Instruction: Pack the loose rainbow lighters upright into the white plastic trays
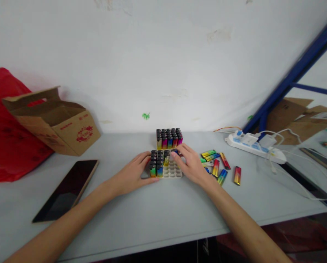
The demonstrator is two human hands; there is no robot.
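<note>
Bracing hand: the left hand (134, 171) lies spread round the left end of the pale tray (177, 174), thumb at the near corner, fingers along the side; its grip is open, with no lighter picked up.
Lighter tray: just ahead of the palms, between the two hands. Standing lighters (156, 168) fill two columns at its left, and a yellow lighter (166, 160) stands toward the far end of the next column; bare cups show at the near right.
Pinching hand: the right hand (191, 164) has its fingertips closed on a dark blue lighter (175, 150), over the tray's far right part. From this grip the bare cups lie below and toward the wearer; the held lighter's long axis is too covered by fingers to tell.
Loose lighters (215, 168): on their sides, just beyond the right wrist on its outer side, so the right hand is nearer; their long axes point various ways.
Tabletop (180, 219): flat and grey, with a dark phone or tablet (67, 190) lying beside the left forearm.
Back block: upright lighters (169, 138) stand close behind the tray, dark tops up.
Far edge: a white power strip (255, 148) with cables at right; an open carton (75, 133) at left beside a red bag (4, 153).
Room: white wall (152, 73) behind, blue bars (297, 69) at right, brown boxes (286, 117) past them.
</note>
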